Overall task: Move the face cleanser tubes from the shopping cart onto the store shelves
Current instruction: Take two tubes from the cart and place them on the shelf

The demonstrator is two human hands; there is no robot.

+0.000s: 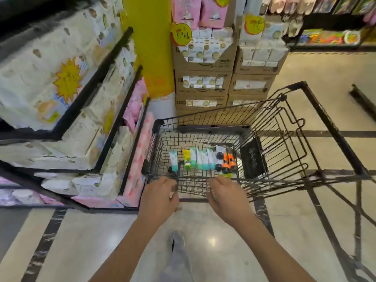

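A black wire shopping cart (270, 127) stands in the aisle in front of me. On its basket floor lies a row of face cleanser tubes (201, 159): several white-and-teal ones, a yellow-green one (186, 158), a white one with a black cap (219, 157) and two orange ones (228, 162). My left hand (158, 197) and my right hand (228, 194) are both at the cart's near rim, fingers curled over the wire edge. A small green piece (226, 175) shows just beyond my right fingers. The picture is motion-blurred.
Black store shelves (97, 82) on the left hold white and pink packs. A yellow pillar (149, 47) and stacked cardboard boxes (203, 82) stand beyond the cart. Another shelf (325, 37) is at the far right. My shoe (177, 241) is on the tiled floor.
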